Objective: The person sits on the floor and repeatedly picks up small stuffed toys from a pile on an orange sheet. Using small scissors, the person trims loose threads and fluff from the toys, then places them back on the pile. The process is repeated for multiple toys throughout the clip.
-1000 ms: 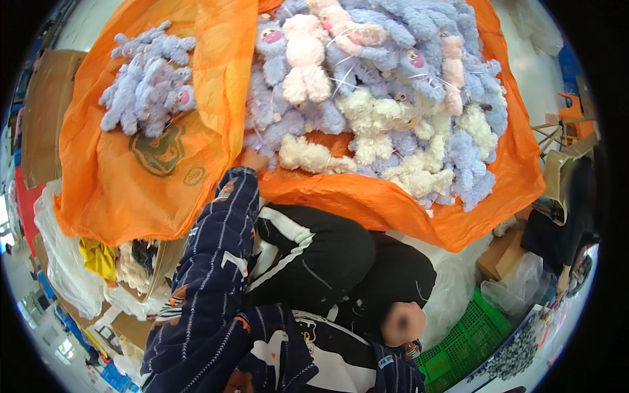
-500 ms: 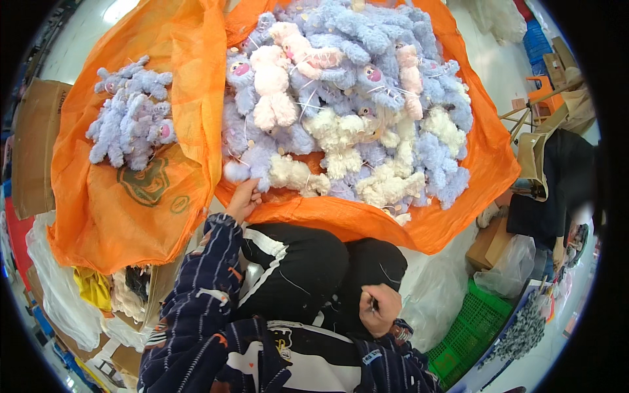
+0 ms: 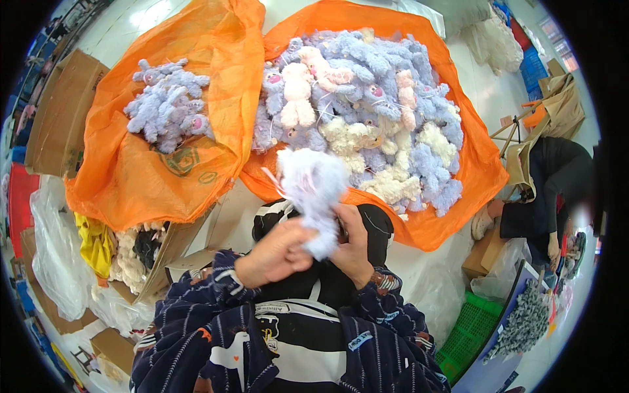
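Observation:
Above my lap is a lavender plush toy [image 3: 311, 180], its fluffy upper end smeared by motion, with pale strands hanging at its side. My left hand [image 3: 278, 255] is closed on its lower end. Against the toy's right side, my right hand [image 3: 354, 245] is curled with a small dark tool [image 3: 342, 230] between its fingers; most of that tool is hidden. Beyond my knees, a pile of lavender, pink and cream plush toys [image 3: 373, 98] lies on an orange sack [image 3: 481, 164]. Several more lavender toys [image 3: 167, 98] lie on another orange sack [image 3: 118, 170] at the left.
Cardboard boxes [image 3: 62, 118] stand at the far left, near clear plastic bags [image 3: 56, 255] and a yellow cloth [image 3: 95, 245]. At the right are a green crate [image 3: 468, 334], a brown carton [image 3: 488, 252] and a person in dark clothes [image 3: 557, 170] bending over.
My left hand has taken a lavender toy from the pile's near edge and brought it over my lap. My right hand has moved up and left to meet it. The view has shifted.

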{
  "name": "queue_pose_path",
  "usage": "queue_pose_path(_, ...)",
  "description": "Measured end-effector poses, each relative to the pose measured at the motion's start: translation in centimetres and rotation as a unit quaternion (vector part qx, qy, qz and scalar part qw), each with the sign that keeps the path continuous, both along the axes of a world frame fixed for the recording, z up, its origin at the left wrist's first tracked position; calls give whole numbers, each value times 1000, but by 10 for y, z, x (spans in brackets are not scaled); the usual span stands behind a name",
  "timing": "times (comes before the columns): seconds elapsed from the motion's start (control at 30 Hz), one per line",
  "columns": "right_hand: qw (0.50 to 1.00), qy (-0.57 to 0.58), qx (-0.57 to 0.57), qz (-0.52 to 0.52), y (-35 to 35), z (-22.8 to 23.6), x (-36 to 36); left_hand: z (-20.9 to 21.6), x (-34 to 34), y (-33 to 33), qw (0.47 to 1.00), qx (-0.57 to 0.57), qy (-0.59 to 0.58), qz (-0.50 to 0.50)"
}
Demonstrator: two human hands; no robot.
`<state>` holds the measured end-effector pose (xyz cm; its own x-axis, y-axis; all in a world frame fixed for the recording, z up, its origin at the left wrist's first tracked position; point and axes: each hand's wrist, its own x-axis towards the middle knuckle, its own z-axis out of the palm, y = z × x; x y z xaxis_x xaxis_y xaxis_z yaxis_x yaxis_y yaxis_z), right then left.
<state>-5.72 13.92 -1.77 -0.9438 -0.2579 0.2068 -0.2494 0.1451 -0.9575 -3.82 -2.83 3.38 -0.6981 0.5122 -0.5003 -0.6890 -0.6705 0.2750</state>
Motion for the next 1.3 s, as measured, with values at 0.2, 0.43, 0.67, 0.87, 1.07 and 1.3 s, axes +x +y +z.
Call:
queue_pose_path(0.2,998,61,-22,4,6,26,20,28,37,21,981,27,110,-160)
queue_pose_path(0.43,998,-50,33,-11,29,52,49,17,54,-35,727,-465,491,118)
queue_pose_path(0.67,906,-369,-182,-96,36,43,62,-35,40,19,916,-258,302,-65)
queue_pose_path(0.87,937,-261,-140,-185,45,23,70,-49,29,39,835,-338,432,-36)
queue_pose_path(1.07,957,-206,-86,-185,46,14,59,-53,20,39,811,-357,464,-11)
queue_pose_path(1.3,920,-325,-114,-188,67,22,57,-59,22,45,912,-264,313,30)
